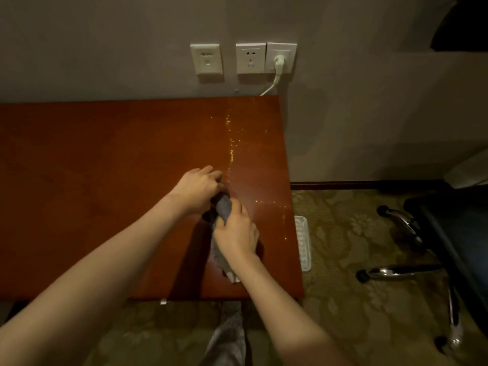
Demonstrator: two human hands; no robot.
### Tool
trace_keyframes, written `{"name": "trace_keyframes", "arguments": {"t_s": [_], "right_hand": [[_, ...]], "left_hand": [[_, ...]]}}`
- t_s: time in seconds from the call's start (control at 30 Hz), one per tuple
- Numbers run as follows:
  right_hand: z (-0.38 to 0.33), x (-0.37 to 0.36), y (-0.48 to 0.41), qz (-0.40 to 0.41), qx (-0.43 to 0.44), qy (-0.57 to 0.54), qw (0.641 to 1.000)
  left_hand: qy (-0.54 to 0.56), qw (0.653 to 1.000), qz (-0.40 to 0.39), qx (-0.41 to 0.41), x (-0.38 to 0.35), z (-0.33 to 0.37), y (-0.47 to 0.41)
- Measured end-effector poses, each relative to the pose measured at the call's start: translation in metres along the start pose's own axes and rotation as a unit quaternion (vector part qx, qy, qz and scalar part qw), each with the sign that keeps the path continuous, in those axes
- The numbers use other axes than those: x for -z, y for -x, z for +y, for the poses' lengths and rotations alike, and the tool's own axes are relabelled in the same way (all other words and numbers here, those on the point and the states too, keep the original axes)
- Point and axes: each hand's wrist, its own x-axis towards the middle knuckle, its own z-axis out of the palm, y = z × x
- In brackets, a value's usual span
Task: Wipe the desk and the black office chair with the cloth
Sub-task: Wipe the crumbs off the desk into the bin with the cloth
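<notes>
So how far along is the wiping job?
Wet streaks glisten on the red-brown wooden desk, so its right part looks wiped. The left hand and right hand grip the grey cloth over it. The black office chair stands apart at right, apparently not yet wiped.

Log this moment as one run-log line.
left hand: grips grey cloth | right hand: grips cloth | desk: glistening streaks toward right edge | black office chair: apart, on the right

Glossy reddish wood desk [105, 180]; soft grey fabric cloth [223, 207]; chrome-legged chair [449, 233].
</notes>
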Motion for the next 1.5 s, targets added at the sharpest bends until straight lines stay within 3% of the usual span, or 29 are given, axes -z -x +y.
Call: {"name": "trace_keyframes", "arguments": {"t_s": [0.23, 0.67, 0.83, 0.93, 1.03, 1.17, 1.33, 1.5], "right_hand": [[-0.016, -0.045, -0.006, -0.058, 0.031, 0.096, 0.993], [0.061, 0.013, -0.013, 0.045, -0.034, 0.102, 0.993], [0.094, 0.048, -0.017, 0.073, -0.063, 0.111, 0.989], [0.113, 0.068, -0.03, 0.089, -0.068, 0.12, 0.986], [0.133, 0.088, -0.048, 0.105, -0.081, 0.143, 0.981], [0.153, 0.113, -0.061, 0.146, -0.089, 0.166, 0.971], [0.143, 0.122, -0.065, 0.168, -0.092, 0.128, 0.973], [0.101, 0.113, -0.078, 0.131, -0.074, 0.056, 0.987]], "left_hand": [[0.006, 0.998, -0.05, 0.034, -0.04, -0.021, 0.01], [0.114, 0.991, 0.07, -0.02, -0.021, 0.051, -0.053], [0.093, 0.993, 0.058, -0.039, -0.002, 0.088, -0.087], [0.084, 0.987, 0.117, -0.078, 0.008, 0.099, -0.111], [0.021, 0.983, 0.145, -0.111, 0.016, 0.109, -0.143], [0.025, 0.975, 0.169, -0.145, 0.033, 0.124, -0.172], [0.043, 0.963, 0.207, -0.166, 0.047, 0.113, -0.173], [0.045, 0.978, 0.167, -0.114, 0.052, 0.073, -0.155]]}}
